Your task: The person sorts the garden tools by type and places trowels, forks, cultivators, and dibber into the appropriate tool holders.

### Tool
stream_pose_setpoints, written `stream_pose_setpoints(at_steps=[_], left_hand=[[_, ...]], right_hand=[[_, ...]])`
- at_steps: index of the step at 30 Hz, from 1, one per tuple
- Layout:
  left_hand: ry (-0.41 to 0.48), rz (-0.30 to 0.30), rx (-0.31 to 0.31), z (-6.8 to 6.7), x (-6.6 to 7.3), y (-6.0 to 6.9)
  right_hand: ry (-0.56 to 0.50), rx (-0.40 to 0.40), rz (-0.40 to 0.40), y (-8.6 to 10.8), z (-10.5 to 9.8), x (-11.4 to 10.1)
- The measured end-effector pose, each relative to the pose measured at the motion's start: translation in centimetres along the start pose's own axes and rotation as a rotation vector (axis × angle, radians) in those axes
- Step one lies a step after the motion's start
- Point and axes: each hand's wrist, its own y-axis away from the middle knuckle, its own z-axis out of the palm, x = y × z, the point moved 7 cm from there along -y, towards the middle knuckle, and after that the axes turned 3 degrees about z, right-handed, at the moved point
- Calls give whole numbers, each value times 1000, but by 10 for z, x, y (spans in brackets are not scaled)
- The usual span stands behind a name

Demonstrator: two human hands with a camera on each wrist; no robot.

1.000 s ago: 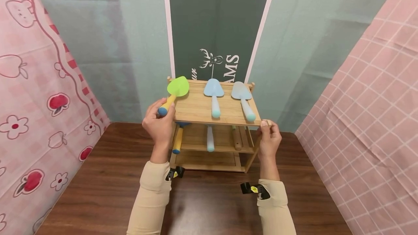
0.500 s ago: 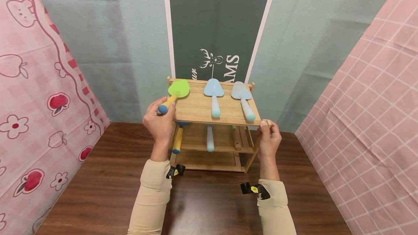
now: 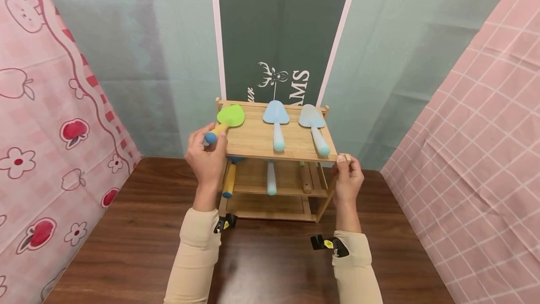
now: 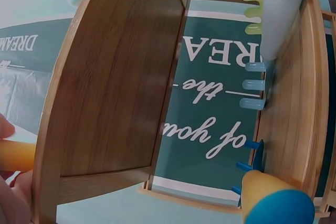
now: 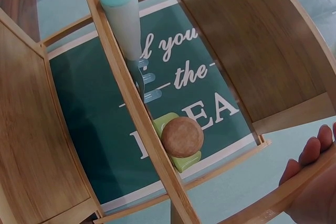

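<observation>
My left hand (image 3: 206, 156) holds the yellow handle of a toy shovel with a green blade (image 3: 231, 115) and a blue end cap, at the left of a wooden rack's top shelf (image 3: 251, 140). The blade lies over the back left of that shelf; whether it touches is unclear. My right hand (image 3: 348, 179) grips the rack's front right corner, thumb on top; its fingers (image 5: 311, 151) show beneath the edge in the right wrist view. A light blue shovel (image 3: 276, 114) and a pale grey-blue shovel (image 3: 311, 116) lie on the top shelf, handles toward me.
On the middle shelf lie a blue rake with a yellow handle (image 3: 229, 182), a light blue rake with a whitish handle (image 3: 272, 179) and a green one with a brown handle (image 3: 306, 181). The rack stands on a dark wooden table (image 3: 270, 266), with cloth hangings behind and beside it.
The green blade has dropped slightly and the handle's blue end has risen in the view, so the shovel lies flatter. My right hand keeps its place on the corner.
</observation>
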Motion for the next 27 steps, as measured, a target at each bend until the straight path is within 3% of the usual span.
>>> stream_pose_setpoints(at_steps=[5,14,21,27], left_hand=[[27,45,-58,1,4,1],[6,136,-80,0,6,2],[-31,247,-143,3,10,4],[-54,258,-214,7,10,5]], right_hand=[[-1,5,-4,1,-1,0],[15,21,-3,2,-1,1],[37,49,-3,0,-2,1],[29,40,-14,0,0,1]])
